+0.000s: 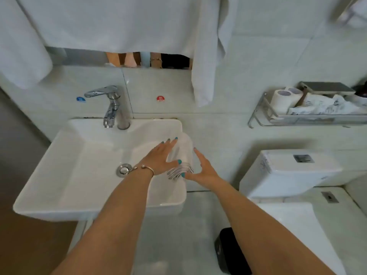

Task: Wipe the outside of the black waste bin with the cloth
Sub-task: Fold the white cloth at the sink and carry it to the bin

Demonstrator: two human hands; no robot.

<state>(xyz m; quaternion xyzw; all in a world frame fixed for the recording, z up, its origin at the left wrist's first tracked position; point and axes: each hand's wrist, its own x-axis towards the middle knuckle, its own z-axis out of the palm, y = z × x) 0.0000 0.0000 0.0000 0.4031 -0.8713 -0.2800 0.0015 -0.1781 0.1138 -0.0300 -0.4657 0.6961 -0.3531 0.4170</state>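
Observation:
A folded white cloth (pixel 182 157) lies draped over the right rim of the white sink (pixel 59 185). My left hand (pixel 162 155) rests flat on the cloth's left side with its fingers straight. My right hand (pixel 202 167) touches the cloth's right side, fingers extended and thumb against the near folded edge. The black waste bin (pixel 228 253) stands on the floor below, between the sink and the toilet, partly hidden behind my right forearm.
A chrome tap (pixel 109 104) stands at the back of the sink. A white toilet with its cistern (pixel 288 171) is to the right. A wall shelf (pixel 309 118) holds toilet rolls and bags. White towels (pixel 206 56) hang above.

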